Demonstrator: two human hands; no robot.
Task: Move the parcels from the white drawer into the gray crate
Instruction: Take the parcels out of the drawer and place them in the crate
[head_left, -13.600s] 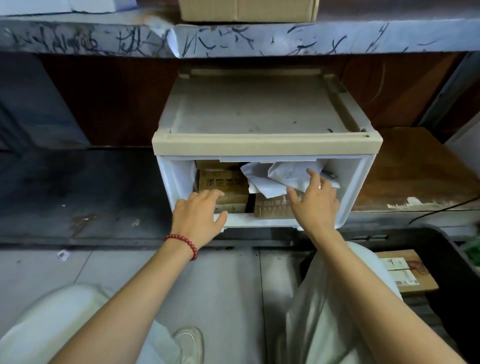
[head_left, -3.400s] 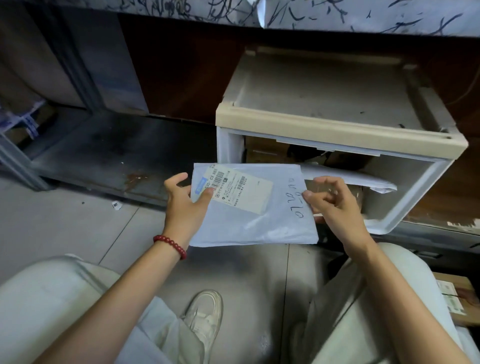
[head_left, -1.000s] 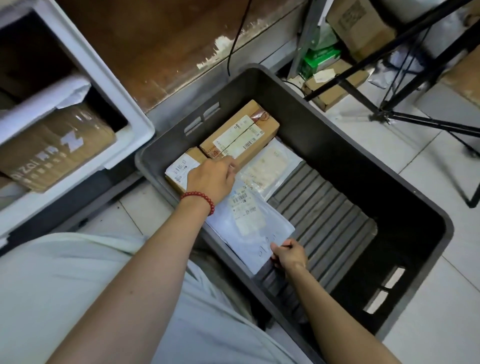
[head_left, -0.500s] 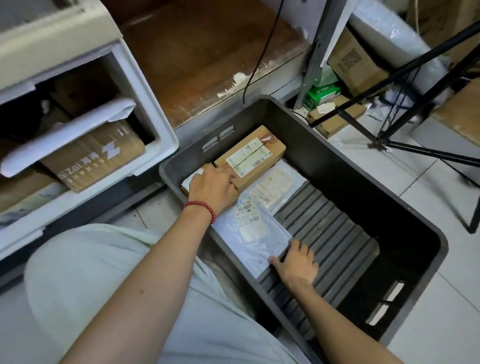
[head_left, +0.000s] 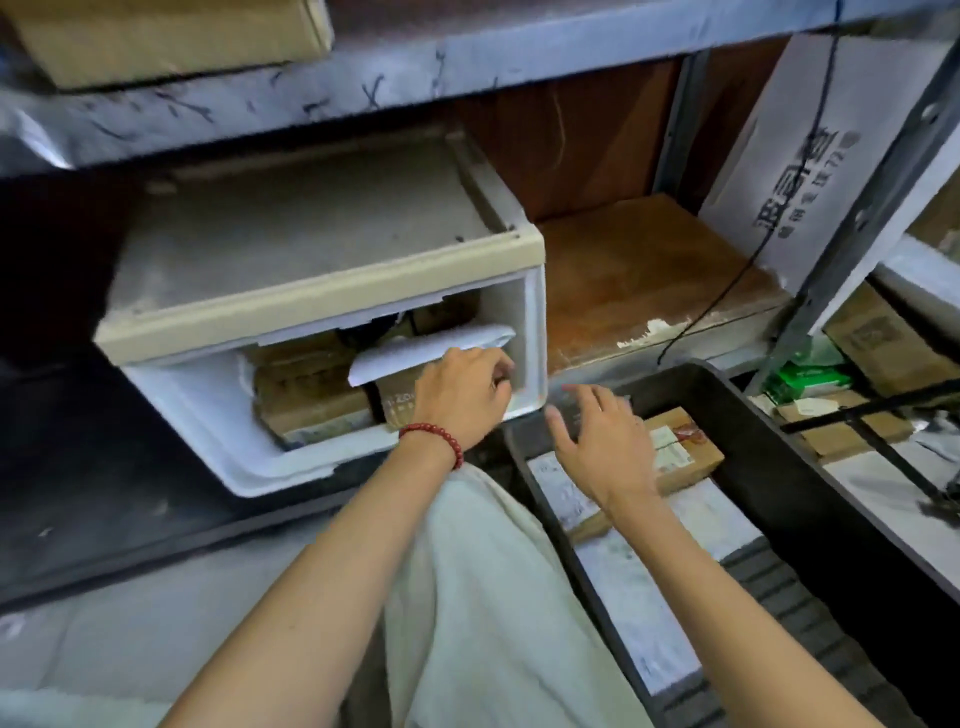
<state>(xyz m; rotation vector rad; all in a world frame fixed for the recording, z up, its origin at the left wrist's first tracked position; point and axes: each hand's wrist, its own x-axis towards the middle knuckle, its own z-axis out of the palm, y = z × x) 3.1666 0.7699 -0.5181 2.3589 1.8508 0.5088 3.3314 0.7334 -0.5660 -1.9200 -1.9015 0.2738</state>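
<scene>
The left hand (head_left: 462, 395), a red bead bracelet (head_left: 434, 439) at its wrist, reaches into the open front of the white drawer (head_left: 535, 338). Its fingers curl over the near right end of a white mailer (head_left: 415, 353), which lies slanted on top of brown cartons (head_left: 306, 389) inside. The print on the carton just below the hand is too blurred to read. The right hand (head_left: 602, 447) hovers with fingers spread and holds nothing, above the left end of the gray crate (head_left: 779, 467), which stands on the floor just right of the drawer. In the crate lie a brown box (head_left: 680, 452) with a white shipping label, and flat white mailers (head_left: 639, 613) nearer the person. Their label text is illegible. Far right, a leaning white board (head_left: 800, 176) bears dark printed characters, smeared by motion.
</scene>
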